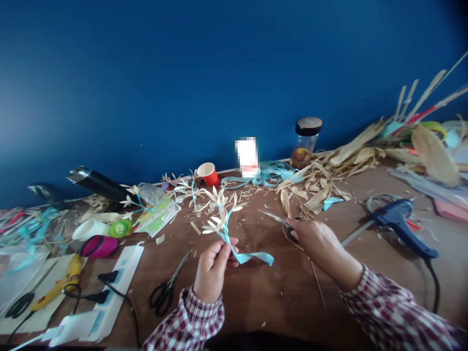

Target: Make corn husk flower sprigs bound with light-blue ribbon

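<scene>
Flower sprig [220, 222], pale-petalled with a blue-wrapped stem, stands above the table [256, 302], pinched near the stem's lower end between the thumb and fingers of the left hand [212, 270]. Its loose ribbon tail [256, 256] trails rightward. The right hand [316, 239] curls at the handles of the scissors [274, 217]; whether it grips them firmly, I cannot tell. Wrapping appears well along, with the tail unfastened; cutting it would call for a steady stem and blades clear of the petals. Farther out lie the blue glue gun [398, 224] and dry husks [318, 197].
</scene>
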{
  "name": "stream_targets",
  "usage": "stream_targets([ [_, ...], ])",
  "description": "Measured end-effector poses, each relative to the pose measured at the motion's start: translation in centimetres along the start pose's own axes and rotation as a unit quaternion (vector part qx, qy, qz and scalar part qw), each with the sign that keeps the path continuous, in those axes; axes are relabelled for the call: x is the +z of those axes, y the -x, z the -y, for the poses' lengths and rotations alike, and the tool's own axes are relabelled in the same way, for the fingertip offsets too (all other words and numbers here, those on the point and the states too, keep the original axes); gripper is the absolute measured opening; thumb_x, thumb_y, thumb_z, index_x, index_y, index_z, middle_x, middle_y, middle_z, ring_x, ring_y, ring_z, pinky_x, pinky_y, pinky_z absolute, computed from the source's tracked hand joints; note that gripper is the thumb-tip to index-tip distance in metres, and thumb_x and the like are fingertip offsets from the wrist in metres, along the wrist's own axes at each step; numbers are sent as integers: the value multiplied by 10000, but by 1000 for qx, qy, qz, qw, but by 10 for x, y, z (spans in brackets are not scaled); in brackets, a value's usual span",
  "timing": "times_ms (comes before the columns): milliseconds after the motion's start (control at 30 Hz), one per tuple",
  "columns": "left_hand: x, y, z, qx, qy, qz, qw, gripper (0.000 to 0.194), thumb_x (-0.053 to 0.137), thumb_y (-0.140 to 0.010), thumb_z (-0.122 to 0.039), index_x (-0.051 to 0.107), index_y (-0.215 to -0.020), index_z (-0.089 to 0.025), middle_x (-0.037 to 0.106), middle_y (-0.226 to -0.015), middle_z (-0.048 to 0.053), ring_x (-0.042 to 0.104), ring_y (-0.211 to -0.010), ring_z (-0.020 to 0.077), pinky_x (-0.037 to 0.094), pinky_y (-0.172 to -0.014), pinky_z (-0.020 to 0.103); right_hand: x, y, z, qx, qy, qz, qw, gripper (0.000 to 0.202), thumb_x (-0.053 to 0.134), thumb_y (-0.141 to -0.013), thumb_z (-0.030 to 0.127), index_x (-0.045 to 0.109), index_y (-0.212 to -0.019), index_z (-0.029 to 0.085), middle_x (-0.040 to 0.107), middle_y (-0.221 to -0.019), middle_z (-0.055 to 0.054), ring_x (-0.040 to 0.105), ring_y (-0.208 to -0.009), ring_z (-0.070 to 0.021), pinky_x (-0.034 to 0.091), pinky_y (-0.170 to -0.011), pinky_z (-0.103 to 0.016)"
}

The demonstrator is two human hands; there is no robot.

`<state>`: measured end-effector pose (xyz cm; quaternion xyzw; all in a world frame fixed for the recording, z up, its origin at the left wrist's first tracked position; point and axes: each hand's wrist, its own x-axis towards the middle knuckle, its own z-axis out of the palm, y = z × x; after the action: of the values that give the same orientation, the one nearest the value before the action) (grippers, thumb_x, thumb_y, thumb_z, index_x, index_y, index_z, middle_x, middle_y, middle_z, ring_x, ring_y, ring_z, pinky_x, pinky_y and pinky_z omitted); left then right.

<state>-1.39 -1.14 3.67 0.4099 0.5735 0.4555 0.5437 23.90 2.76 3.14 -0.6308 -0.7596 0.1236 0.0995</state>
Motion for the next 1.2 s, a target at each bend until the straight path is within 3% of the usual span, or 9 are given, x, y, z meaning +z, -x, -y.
stream_targets([
  [100, 1, 0, 1, -31, 52, 7, 998, 300, 679, -741, -398, 697, -899, -145, 641, -748, 33, 575, -587, 109, 499, -543, 215, -4, -2, -2, 3, 77, 52, 996, 261, 495, -830, 88, 640, -1018, 196, 694, -737, -108, 670, -650, -231, 372, -501, -261],
  [167, 2, 0, 1, -41, 71, 13, 997, 281, 685, -739, -387, 697, -885, -147, 631, -723, 19, 564, -567, 96, 484, -535, 203, -7, -2, -3, 11, 76, 55, 996, 279, 485, -844, 98, 623, -1070, 186, 695, -763, -111, 669, -662, -230, 388, -512, -264],
  [300, 4, 1, 3, -34, 68, 32, 997, 263, 678, -750, -372, 700, -890, -150, 626, -714, 15, 561, -588, 100, 472, -558, 206, -9, 5, 12, -26, -94, -24, 995, 219, 452, -900, 189, 630, -1027, 170, 694, -910, -119, 653, -825, -222, 458, -679, -290],
  [367, 4, 1, 5, -29, 47, 41, 998, 273, 662, -764, -376, 699, -924, -157, 630, -712, 14, 563, -598, 107, 470, -575, 214, -5, 12, 29, -87, -250, -10, 964, 204, 464, -911, 254, 640, -989, 188, 690, -978, -92, 634, -904, -205, 458, -776, -290],
  [467, 4, 3, 7, -19, -3, 53, 998, 317, 627, -789, -395, 684, -984, -152, 648, -726, 26, 571, -607, 125, 472, -597, 234, 6, 21, 56, -124, -413, 86, 898, 207, 610, -820, 314, 642, -983, 190, 693, -932, -53, 633, -843, -191, 465, -730, -266],
  [567, 4, 5, 8, -19, -36, 69, 997, 350, 594, -807, -421, 671, -1002, -140, 650, -736, 40, 581, -617, 140, 475, -588, 241, 17, 23, 70, -93, -486, 150, 856, 108, 616, -779, 220, 646, -872, 175, 667, -790, -9, 602, -692, -145, 447, -620, -227],
  [700, 1, 7, 8, -43, -74, 111, 990, 341, 562, -826, -428, 661, -982, -141, 610, -695, 21, 567, -595, 134, 471, -526, 228, 25, 21, 70, -44, -549, 239, 800, 91, 496, -813, 171, 585, -800, 154, 546, -622, 38, 498, -523, -94, 384, -491, -192],
  [900, 3, 6, 12, -36, -116, 127, 984, 325, 543, -837, -421, 657, -939, -134, 583, -674, 13, 553, -592, 136, 499, -548, 251, 32, 21, 68, -57, -547, 234, 802, 128, 488, -808, 159, 582, -724, 139, 505, -629, 38, 419, -575, -85, 335, -539, -196],
  [1200, 12, 7, 15, -47, -109, 144, 982, 333, 535, -842, -418, 658, -984, -144, 617, -714, 27, 566, -615, 143, 517, -575, 263, 51, 22, 70, -22, -596, 233, 768, 157, 528, -773, 186, 635, -674, 127, 674, -695, -26, 570, -630, -119, 416, -606, -212],
])
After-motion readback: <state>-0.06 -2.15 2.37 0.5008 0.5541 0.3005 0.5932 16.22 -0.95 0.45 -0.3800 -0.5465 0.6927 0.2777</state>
